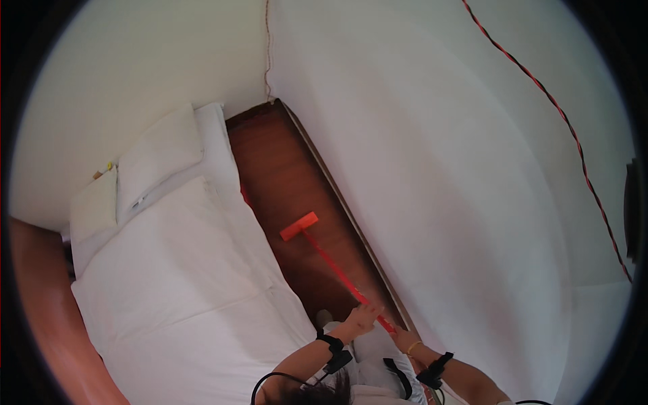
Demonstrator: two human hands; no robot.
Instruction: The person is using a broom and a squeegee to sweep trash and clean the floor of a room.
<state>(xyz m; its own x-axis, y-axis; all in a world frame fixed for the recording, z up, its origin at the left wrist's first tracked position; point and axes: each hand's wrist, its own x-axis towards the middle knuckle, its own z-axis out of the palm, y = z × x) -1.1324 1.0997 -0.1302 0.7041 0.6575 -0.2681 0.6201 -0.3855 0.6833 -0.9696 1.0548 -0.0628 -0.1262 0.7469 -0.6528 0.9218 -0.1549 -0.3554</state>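
A red long-handled floor tool slants across the narrow strip of floor. Its wide, block-shaped orange-red head lies on the brown floor; whether it is a mop, a broom or a wiper I cannot tell. My left hand is closed round the upper part of the handle. Behind it, my right hand grips the handle's near end. Both hands are close together in front of my legs.
Left of the floor strip stands a bed with a white cover and pale pillows. A white wall runs along the right, with a dark skirting edge. A twisted red and black cord hangs on it.
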